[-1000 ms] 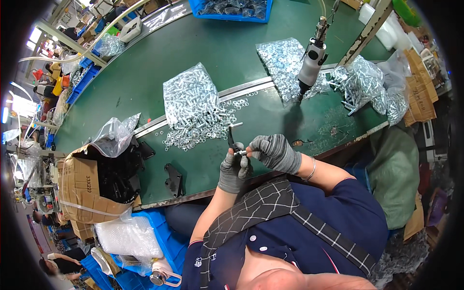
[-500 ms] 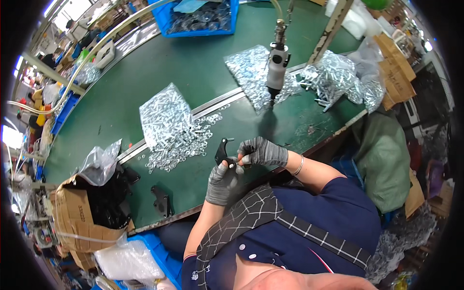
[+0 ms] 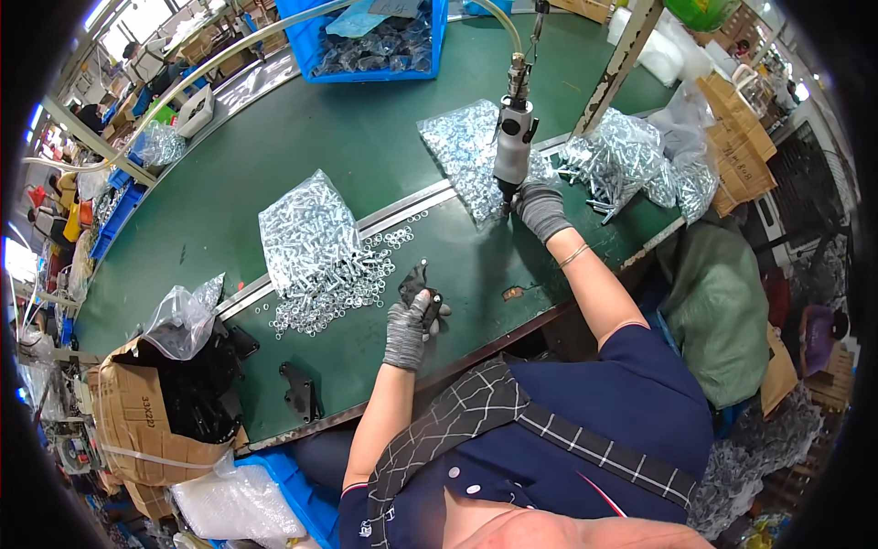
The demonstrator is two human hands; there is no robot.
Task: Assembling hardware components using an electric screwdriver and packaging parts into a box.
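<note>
My left hand (image 3: 405, 334), in a grey knit glove, is closed on a black bracket (image 3: 415, 280) just above the green bench, near its front edge. Out to the right, my gloved right hand (image 3: 542, 212) is at the lower end of a hanging power screwdriver (image 3: 513, 146) with a grey body and black nose. Its fingertips are partly hidden beside the tool, so I cannot tell whether they grip it. A bag of small metal parts (image 3: 471, 151) lies behind the screwdriver. To the left of the bracket spread loose metal nuts (image 3: 320, 306) beside a bag of bolts (image 3: 309, 229).
Another black bracket (image 3: 300, 392) lies by the front edge, next to a cardboard box (image 3: 137, 403) of black parts. Bagged bolts (image 3: 626, 160) sit at the right near a metal post (image 3: 617, 69). A blue bin (image 3: 366, 75) stands at the back. A metal strip (image 3: 402, 215) crosses the bench.
My right hand has left the bracket and moved right and away from me to the screwdriver. My left hand still holds the bracket, now tilted differently. The whole view has shifted slightly.
</note>
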